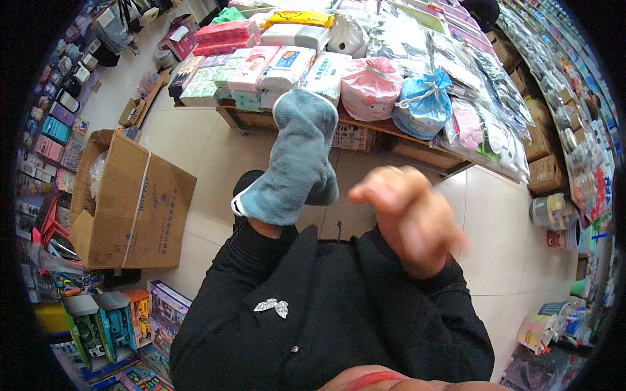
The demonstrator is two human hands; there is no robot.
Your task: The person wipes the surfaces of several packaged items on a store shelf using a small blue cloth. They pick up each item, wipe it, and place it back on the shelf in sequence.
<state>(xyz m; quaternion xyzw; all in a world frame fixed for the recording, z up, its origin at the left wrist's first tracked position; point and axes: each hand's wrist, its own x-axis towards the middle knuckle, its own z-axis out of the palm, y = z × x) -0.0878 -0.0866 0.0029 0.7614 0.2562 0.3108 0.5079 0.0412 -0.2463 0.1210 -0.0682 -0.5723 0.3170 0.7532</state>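
Observation:
A grey-blue cloth piece with a pale edge (301, 156) covers my left hand, of which only a strip of wrist (264, 228) shows below it; the fingers are hidden. The cloth's far end stands up in front of the packs at the table's near edge. To the right of the cloth, my right hand (411, 215) is raised over the floor, blurred, its fingers partly bent and apart, with nothing seen in it and not touching the cloth.
Ahead stands a table (442, 159) stacked with tissue packs (288, 66), a pink drawstring bag (370, 90), a blue drawstring bag (424, 107) and bagged goods. A large cardboard box (142, 205) is on the left, boxed toys (105, 327) lower left, and stocked shelves line both sides.

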